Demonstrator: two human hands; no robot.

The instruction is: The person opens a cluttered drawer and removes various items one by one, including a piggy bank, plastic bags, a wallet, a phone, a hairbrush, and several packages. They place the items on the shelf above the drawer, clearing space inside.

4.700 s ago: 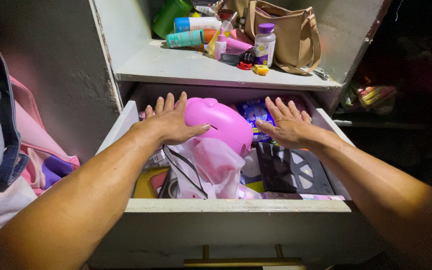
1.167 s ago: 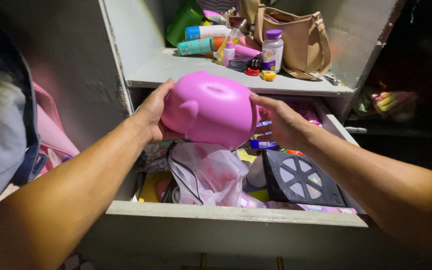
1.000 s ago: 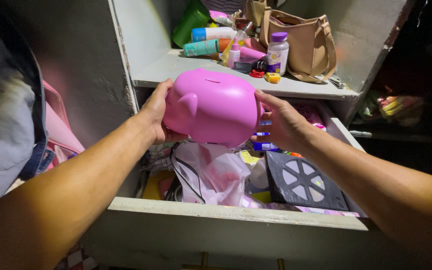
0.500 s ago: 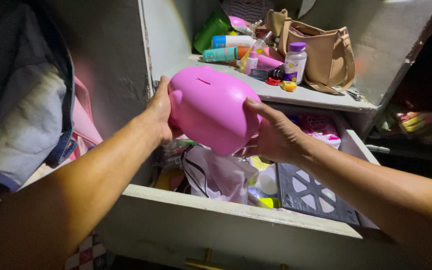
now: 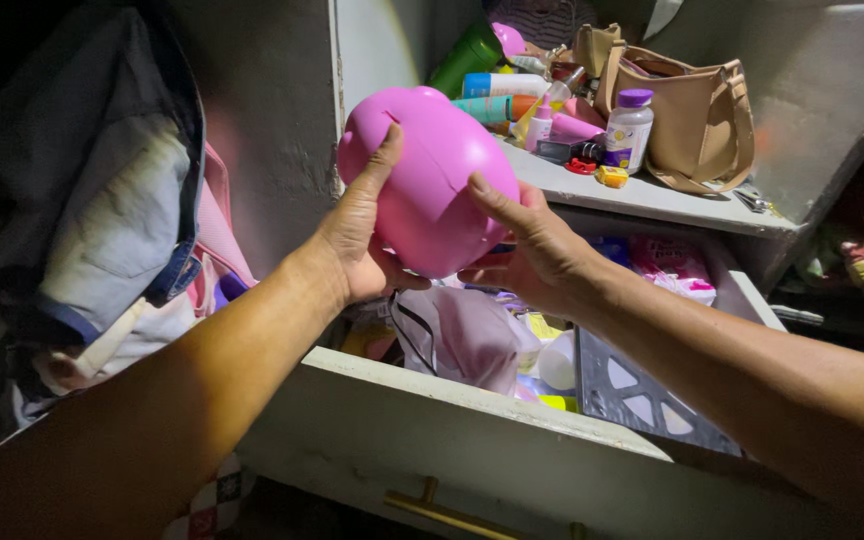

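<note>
Head view showed, nearest the camera, the pale front edge of an open drawer (image 5: 472,400) with a brass handle (image 5: 452,512) below it. Just behind that edge lay a crumpled pinkish plastic bag (image 5: 467,335), and toward the drawer's right side a dark flat case (image 5: 642,395) with a spoked pattern. A pink packet (image 5: 672,262) sat near the drawer's far right corner. Above the drawer's left half, lifted clear of its contents, a pink piggy bank (image 5: 422,170) was held between both hands. The left hand (image 5: 357,240) cupped it from below and the left, fingers wrapped around it and thumb pressed up along its side. The right hand (image 5: 527,240) gripped it from the right, thumb laid across its surface, fingers curled underneath. To the left of the drawer hung bundled clothes (image 5: 122,210), denim and pink among them. Farther back, on the shelf (image 5: 642,195) above the drawer, a white bottle with a purple cap (image 5: 627,130) stood near the front edge, a tan handbag (image 5: 692,110) leaned at the right end, and a green canister (image 5: 467,55) lay tilted at the rear left corner.
</note>
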